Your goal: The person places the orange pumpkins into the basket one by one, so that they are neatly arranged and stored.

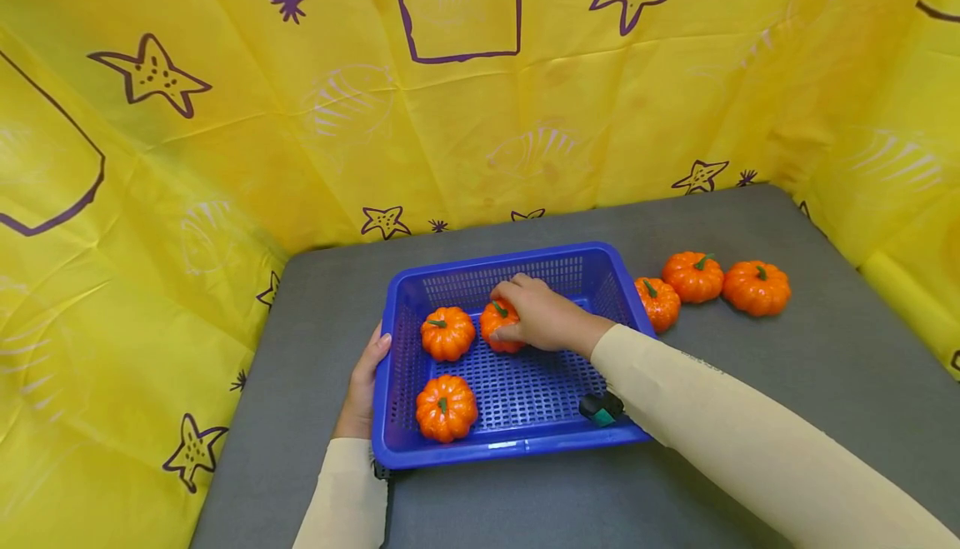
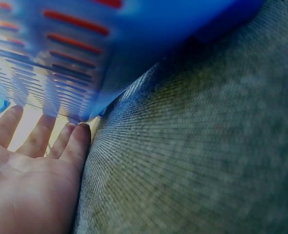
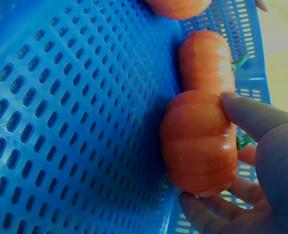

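The right hand (image 1: 542, 314) pinches a glossy orange ribbed pumpkin with a green stem (image 1: 495, 321) between thumb and fingers, inside a blue rectangular plastic basket with slotted walls and floor (image 1: 525, 447). This pumpkin is in the far middle part of the basket; I cannot tell whether its underside touches the floor. Just left of it sits a second orange pumpkin (image 1: 447, 334), and a third orange pumpkin (image 1: 446, 409) sits in the near left corner. The left hand (image 1: 365, 378) is at the basket's left side, thumb at the rim, fingers fairly straight and slightly spread with their tips at the outer wall. On the gray cloth-covered table (image 1: 750, 382), right of the basket, lie three more orange pumpkins (image 1: 693, 277) close together. Yellow fabric with purple starfish drawings (image 1: 450, 116) hangs behind.
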Demonstrator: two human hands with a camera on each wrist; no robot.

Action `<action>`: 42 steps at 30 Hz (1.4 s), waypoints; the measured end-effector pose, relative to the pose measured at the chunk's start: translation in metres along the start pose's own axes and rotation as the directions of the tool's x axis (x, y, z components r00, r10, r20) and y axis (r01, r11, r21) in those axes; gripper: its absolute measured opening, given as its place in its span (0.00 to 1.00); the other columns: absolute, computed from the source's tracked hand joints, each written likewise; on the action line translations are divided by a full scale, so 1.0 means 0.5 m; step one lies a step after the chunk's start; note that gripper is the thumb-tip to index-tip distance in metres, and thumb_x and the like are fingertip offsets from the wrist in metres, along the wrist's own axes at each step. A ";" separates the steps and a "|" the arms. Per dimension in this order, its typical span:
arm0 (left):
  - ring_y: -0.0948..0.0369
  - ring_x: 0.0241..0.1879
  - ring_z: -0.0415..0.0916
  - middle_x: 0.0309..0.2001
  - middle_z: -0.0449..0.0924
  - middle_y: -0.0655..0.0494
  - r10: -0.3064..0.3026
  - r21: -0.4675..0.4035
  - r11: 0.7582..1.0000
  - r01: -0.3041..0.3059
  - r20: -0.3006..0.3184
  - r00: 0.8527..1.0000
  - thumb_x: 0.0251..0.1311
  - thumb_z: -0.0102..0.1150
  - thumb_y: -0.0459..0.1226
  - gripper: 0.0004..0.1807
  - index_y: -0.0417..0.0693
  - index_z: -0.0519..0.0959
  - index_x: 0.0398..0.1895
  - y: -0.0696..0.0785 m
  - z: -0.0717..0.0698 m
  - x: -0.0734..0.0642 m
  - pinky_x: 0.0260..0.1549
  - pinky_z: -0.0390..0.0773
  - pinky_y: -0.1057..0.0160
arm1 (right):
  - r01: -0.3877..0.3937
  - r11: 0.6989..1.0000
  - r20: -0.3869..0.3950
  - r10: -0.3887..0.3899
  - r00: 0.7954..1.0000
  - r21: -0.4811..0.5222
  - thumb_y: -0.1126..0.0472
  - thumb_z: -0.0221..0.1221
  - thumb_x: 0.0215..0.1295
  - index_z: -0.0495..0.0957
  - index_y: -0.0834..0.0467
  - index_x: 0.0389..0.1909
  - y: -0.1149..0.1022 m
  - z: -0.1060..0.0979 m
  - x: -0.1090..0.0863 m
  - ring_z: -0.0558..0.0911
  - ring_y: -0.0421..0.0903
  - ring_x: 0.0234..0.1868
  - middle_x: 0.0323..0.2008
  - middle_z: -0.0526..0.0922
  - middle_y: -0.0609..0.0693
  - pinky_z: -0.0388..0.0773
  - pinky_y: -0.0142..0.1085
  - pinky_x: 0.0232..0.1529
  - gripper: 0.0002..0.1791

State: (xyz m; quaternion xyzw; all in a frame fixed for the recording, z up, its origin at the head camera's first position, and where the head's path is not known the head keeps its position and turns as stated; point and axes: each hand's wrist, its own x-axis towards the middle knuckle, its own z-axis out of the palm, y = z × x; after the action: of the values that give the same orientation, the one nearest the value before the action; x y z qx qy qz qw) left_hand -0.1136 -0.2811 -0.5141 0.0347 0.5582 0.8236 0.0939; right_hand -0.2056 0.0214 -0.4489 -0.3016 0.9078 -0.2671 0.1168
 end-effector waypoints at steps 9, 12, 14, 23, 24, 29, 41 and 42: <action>0.49 0.72 0.70 0.83 0.56 0.43 -0.002 -0.008 1.000 0.002 0.011 1.000 0.81 0.39 0.50 0.37 0.63 0.48 0.90 0.001 0.001 0.001 0.69 0.73 0.49 | -0.011 1.000 -0.011 0.011 1.000 0.020 0.48 0.74 0.71 0.78 0.61 0.69 0.001 -0.008 -0.001 0.78 0.58 0.60 0.62 0.77 0.60 0.80 0.51 0.59 0.33; 0.49 0.72 0.70 0.83 0.55 0.43 -0.004 -0.008 1.000 0.004 0.009 1.000 0.81 0.40 0.50 0.37 0.64 0.48 0.90 0.002 0.001 0.000 0.69 0.73 0.49 | -0.019 0.999 -0.009 0.020 1.000 0.028 0.47 0.73 0.72 0.78 0.61 0.70 0.002 -0.012 -0.002 0.77 0.57 0.61 0.63 0.77 0.59 0.80 0.51 0.59 0.33; 0.49 0.72 0.70 0.83 0.56 0.43 -0.005 -0.006 1.000 0.005 0.009 1.000 0.81 0.40 0.50 0.37 0.63 0.48 0.90 0.003 0.002 -0.001 0.69 0.73 0.49 | -0.024 0.999 -0.006 0.024 1.000 0.034 0.47 0.72 0.73 0.78 0.60 0.71 0.002 -0.014 -0.002 0.77 0.58 0.63 0.64 0.77 0.59 0.79 0.51 0.60 0.33; 0.49 0.71 0.71 0.83 0.57 0.43 -0.011 0.005 1.000 0.011 0.000 1.000 0.81 0.41 0.51 0.37 0.64 0.49 0.90 0.002 -0.001 -0.002 0.68 0.74 0.49 | -0.020 0.997 -0.025 0.022 0.999 0.078 0.46 0.71 0.74 0.76 0.59 0.73 0.000 -0.024 -0.005 0.75 0.58 0.67 0.67 0.75 0.59 0.76 0.53 0.66 0.34; 0.49 0.71 0.71 0.83 0.57 0.43 -0.012 0.004 1.000 0.012 -0.002 1.000 0.81 0.41 0.51 0.37 0.64 0.49 0.90 0.001 -0.001 -0.002 0.68 0.74 0.49 | -0.019 0.996 -0.032 0.021 0.999 0.084 0.47 0.71 0.74 0.76 0.59 0.73 0.000 -0.025 -0.005 0.75 0.58 0.67 0.67 0.75 0.59 0.76 0.53 0.66 0.34; 0.49 0.71 0.71 0.83 0.57 0.44 -0.013 0.007 1.000 0.013 -0.005 1.000 0.81 0.42 0.51 0.37 0.64 0.49 0.90 0.002 0.000 -0.002 0.68 0.74 0.49 | -0.004 0.995 -0.054 0.009 0.998 0.102 0.46 0.71 0.74 0.77 0.59 0.72 0.001 -0.027 -0.007 0.75 0.58 0.67 0.66 0.76 0.58 0.74 0.54 0.68 0.34; 0.48 0.73 0.68 0.83 0.57 0.47 -0.022 0.021 1.000 0.022 -0.016 1.000 0.81 0.42 0.52 0.38 0.65 0.48 0.90 0.001 -0.001 -0.003 0.69 0.73 0.49 | 0.042 0.986 -0.115 -0.023 0.993 0.163 0.49 0.72 0.73 0.77 0.61 0.72 -0.001 -0.039 -0.014 0.74 0.57 0.70 0.67 0.76 0.59 0.70 0.54 0.72 0.34; 0.48 0.73 0.68 0.83 0.57 0.47 -0.020 0.022 1.000 0.021 -0.017 1.000 0.81 0.42 0.52 0.38 0.65 0.48 0.90 0.001 -0.001 -0.003 0.69 0.73 0.49 | 0.044 0.985 -0.119 -0.024 0.993 0.168 0.49 0.72 0.73 0.76 0.61 0.73 -0.001 -0.040 -0.015 0.74 0.57 0.71 0.68 0.76 0.59 0.69 0.55 0.72 0.34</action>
State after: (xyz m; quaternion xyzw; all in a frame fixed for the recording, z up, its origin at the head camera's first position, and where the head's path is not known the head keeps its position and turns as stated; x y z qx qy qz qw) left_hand -0.1125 -0.2820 -0.5137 0.0233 0.5684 0.8167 0.0973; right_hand -0.2069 0.0339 -0.4315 -0.2900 0.8815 -0.3630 0.0843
